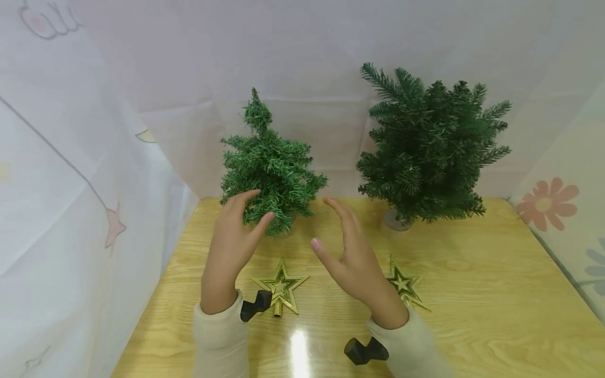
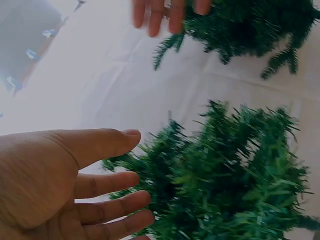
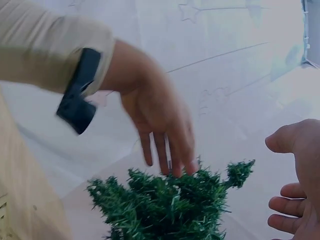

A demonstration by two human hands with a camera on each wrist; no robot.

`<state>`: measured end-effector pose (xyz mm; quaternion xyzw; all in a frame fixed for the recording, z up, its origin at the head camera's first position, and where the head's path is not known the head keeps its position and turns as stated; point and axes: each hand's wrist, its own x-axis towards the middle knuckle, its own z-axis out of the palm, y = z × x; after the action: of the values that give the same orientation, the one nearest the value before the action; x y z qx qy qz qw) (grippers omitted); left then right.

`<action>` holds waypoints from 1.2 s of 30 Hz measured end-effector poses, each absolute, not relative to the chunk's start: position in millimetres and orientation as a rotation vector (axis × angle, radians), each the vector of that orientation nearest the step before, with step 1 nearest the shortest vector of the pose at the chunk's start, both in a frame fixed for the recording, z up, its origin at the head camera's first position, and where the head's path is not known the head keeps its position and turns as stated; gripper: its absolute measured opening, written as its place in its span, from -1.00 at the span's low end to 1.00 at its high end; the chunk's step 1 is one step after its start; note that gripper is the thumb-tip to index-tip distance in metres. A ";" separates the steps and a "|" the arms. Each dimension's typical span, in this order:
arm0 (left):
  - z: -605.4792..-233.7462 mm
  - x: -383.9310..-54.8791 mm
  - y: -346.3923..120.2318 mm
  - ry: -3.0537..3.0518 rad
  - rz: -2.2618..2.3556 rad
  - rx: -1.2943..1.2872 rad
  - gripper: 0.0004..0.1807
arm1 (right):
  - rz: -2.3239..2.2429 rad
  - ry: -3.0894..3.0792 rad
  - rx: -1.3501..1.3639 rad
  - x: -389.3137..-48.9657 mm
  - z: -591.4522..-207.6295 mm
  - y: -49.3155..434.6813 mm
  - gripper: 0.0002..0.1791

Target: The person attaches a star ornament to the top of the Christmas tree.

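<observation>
Both hands are held with fingers relaxed and loosely bent: the left hand is placed at the smaller tree's front left, contact impossible to tell, and the right hand is kept apart from it on the right. Behind, a pale printed cloth is hung. On the wooden table, the larger, darker tree is set right of the smaller one. Before the smaller tree a gold star is laid; a second star is partly hidden by the right wrist. Black devices are worn at the cuffs.
</observation>
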<state>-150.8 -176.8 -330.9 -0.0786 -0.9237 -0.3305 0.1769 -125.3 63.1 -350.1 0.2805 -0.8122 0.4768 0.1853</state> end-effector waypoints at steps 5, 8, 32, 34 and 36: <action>-337.6 -156.1 -176.3 -2.662 -0.920 -0.225 -0.31 | 1.428 -2.217 0.767 -124.0 -343.4 61.6 -0.21; -339.9 -156.4 -175.6 -2.634 -0.884 -0.274 -0.35 | 1.440 -2.197 0.776 -123.7 -343.0 61.1 -0.21; -351.9 -170.6 -164.9 -2.745 -0.825 -0.345 -0.23 | 1.169 -2.813 0.752 -136.9 -376.7 45.8 -0.16; -352.2 -171.0 -164.7 -2.747 -0.829 -0.334 -0.23 | 1.167 -2.830 0.771 -140.5 -381.0 43.8 -0.15; -352.6 -171.2 -165.0 -2.744 -0.838 -0.322 -0.23 | 1.182 -2.847 0.783 -143.6 -386.0 41.0 -0.16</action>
<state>-171.2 -165.0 -352.6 -0.1106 -0.9427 -0.2879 0.1271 -143.6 41.0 -386.0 0.2461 -0.8950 0.3715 -0.0193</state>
